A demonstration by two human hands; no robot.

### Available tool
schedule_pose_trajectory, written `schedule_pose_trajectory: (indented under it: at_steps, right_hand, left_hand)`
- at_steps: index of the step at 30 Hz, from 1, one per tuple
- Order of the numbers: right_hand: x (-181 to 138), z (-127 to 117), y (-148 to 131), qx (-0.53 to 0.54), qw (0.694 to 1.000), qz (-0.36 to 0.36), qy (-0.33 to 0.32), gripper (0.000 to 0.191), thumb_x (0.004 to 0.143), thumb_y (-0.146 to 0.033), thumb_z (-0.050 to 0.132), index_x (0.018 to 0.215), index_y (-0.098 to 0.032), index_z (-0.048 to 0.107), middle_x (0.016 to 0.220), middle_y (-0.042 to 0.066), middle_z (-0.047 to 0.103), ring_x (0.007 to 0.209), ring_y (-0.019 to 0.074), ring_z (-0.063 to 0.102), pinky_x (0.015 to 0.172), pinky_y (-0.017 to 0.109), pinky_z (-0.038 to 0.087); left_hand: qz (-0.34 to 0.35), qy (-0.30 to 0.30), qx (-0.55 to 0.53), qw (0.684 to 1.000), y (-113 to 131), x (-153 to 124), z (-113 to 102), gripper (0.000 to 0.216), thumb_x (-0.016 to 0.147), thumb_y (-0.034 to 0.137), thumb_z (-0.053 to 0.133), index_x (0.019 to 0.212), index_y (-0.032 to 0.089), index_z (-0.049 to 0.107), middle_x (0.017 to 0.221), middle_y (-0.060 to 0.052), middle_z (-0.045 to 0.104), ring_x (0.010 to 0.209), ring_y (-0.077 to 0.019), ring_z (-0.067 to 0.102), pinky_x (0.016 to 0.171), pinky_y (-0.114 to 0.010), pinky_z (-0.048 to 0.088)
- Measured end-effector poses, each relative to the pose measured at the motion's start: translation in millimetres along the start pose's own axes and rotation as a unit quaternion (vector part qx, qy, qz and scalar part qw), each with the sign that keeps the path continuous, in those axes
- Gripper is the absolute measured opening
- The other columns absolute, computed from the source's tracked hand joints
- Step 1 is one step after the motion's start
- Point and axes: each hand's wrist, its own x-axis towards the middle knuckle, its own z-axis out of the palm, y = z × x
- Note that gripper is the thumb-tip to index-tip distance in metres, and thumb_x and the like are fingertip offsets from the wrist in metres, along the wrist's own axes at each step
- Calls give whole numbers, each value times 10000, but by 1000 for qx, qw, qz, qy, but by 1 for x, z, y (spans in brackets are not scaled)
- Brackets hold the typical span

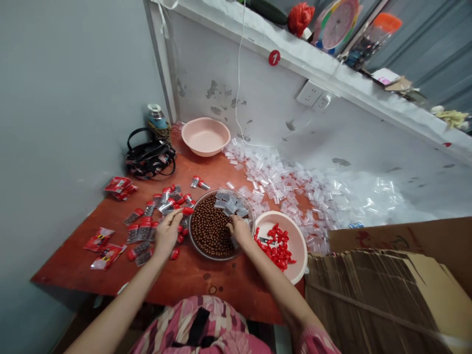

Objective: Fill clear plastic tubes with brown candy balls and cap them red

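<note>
A round clear tray [199, 248] in front of me is full of small brown beads [210, 228], with several small clear bags [230, 202] lying on its far side. My right hand [240, 230] reaches into the tray, fingers curled down among the beads; what it holds is hidden. My left hand [166, 231] hovers just left of the tray and pinches a small bag with a red cap [186, 211]. Several filled bags with red caps [147, 228] lie under and around that hand.
A pink bowl [299, 255] of red caps stands right of the tray; an empty pink bowl [205, 136] sits by the wall. Loose clear bags [287, 184] pile along the wall. A black bag [149, 158], red packets [105, 248], and cardboard [387, 295] surround the red table [191, 275].
</note>
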Motion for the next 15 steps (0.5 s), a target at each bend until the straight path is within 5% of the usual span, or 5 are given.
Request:
schedule_pose_trajectory:
  at_steps: [5,15]
  right_hand:
    - [33,21,-3,-232,973,11,-20,238,822,-230,394,1017,-102,442,960,171,538,817,218,550,627,313,434]
    - [33,10,0,-283,956,-66,-30,246,826,-123,313,1018,-141,465,964,141,512,930,237,445,749,363,355]
  left_hand:
    - [22,-2,25,999,0,10,-20,358,762,380,473,1053,198,573,1079,-38,597,991,-190,532,901,-316,364]
    - [-48,-106,-24,993,-23,-27,-4,355,752,401,485,1007,182,598,1047,-59,615,979,-204,544,892,-350,382]
